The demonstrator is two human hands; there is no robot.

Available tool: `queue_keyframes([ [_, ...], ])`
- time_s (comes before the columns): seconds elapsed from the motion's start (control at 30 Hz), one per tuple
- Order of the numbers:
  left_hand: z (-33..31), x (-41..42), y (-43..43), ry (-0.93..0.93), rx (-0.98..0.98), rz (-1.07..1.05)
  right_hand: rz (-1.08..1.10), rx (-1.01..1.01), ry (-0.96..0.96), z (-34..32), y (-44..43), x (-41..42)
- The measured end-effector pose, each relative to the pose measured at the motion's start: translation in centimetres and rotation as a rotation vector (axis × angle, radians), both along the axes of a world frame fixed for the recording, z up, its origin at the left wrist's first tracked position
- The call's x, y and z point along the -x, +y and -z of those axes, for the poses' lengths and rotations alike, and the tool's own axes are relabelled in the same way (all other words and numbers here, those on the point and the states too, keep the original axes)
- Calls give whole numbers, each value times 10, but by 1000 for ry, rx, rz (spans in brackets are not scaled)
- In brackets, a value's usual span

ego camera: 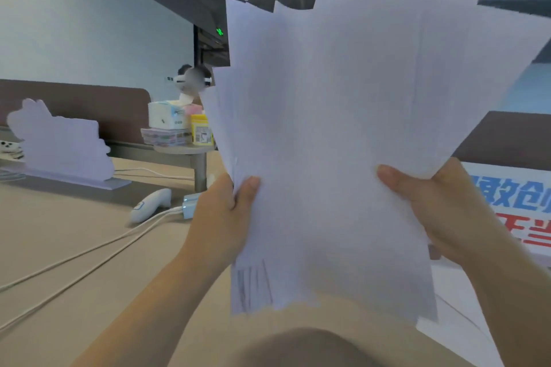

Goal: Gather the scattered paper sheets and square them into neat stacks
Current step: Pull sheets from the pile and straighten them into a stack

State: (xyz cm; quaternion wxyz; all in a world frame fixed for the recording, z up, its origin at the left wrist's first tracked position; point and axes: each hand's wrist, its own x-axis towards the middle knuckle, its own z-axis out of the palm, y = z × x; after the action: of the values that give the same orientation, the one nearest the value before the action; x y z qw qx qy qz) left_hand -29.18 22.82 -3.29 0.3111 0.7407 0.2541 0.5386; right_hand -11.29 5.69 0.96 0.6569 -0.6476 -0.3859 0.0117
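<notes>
A fanned bundle of white paper sheets [343, 128] is held upright in front of me, above the tan table [74, 247]. Its top corners splay out at different angles and the bottom edges are uneven. My left hand [223, 211] grips the bundle's left edge, thumb on the front. My right hand [441, 205] grips the right edge, thumb pressed on the front sheet. One sheet at the lower left shows faint printed lines. More white paper [453, 322] lies flat on the table under my right forearm.
White cables [89, 253] run across the table on the left, past a white controller [150, 204] and a small charger block [189, 205]. A white cut-out sign [62, 143] stands at the back left. Boxes [167, 116] and a person sit behind the divider. A printed banner [518, 202] is at right.
</notes>
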Motion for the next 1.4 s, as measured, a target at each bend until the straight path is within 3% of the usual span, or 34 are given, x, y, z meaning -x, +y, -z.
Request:
queue_keyframes([
  [0.07, -9, -4, 3, 25, -7, 28, 35, -1, -33, -2, 0, 1],
  [0.1, -11, -5, 6, -13, 78, 110, 11, -10, -13, -3, 0, 3],
  [0.17, -16, -2, 9, -132, 290, 348, -140, -27, 113, -3, -2, 4],
  [0.23, -15, 1, 14, -152, 380, 459, -260, -49, 240, -1, -6, 2],
  [0.33, -16, 2, 16, -144, 343, 475, -316, -55, 237, 4, -9, -5],
  [0.47, -16, -3, 7, -258, 303, 446, -194, -94, 196, 4, -9, -6],
  [0.63, -22, -8, -7, -293, -57, 161, 60, -195, -16, -8, -7, 13],
  [0.77, -38, -9, -13, -209, -182, 27, 158, -222, -186, -19, -12, 38],
  [0.87, -45, -9, -16, -223, -65, 202, 152, -208, -159, -20, -12, 41],
  [1.07, -45, -1, -14, -442, 294, 544, -130, -261, 157, -18, -18, 21],
  [1.2, -44, 3, -10, -453, 261, 569, -127, -336, 208, -18, -24, 12],
  [1.4, -45, 0, -16, -442, 173, 591, -213, -313, 139, -23, -26, 17],
])
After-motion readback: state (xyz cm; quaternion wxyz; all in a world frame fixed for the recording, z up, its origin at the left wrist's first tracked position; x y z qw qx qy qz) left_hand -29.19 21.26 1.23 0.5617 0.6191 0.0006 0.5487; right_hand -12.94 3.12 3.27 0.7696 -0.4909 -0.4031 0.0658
